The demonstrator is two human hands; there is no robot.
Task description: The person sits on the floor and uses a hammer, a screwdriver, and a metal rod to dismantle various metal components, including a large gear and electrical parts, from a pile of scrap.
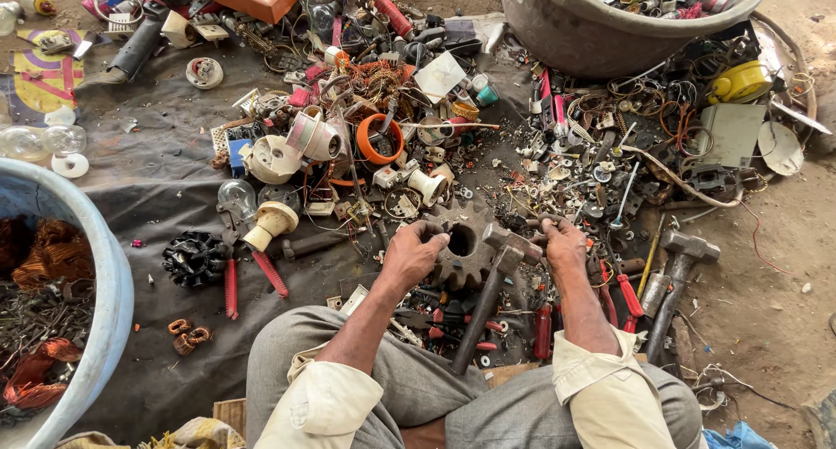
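left hand (411,256) in a narrow grip steadies the rusty toothed iron gear (461,244) on the ground cloth (157,188), right hand (564,243) closed on a small scrap piece beside the steel-headed hammer (496,270).

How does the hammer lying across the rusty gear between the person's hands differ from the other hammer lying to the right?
The middle hammer rests with its head on the rusty toothed gear, between the left hand and right hand; the right-side hammer lies apart from both hands among scrap on the ground. The middle hammer's head looks smaller and rustier; the right-side hammer's head is bulkier and greyer. Both have dark handles pointing back toward the person.
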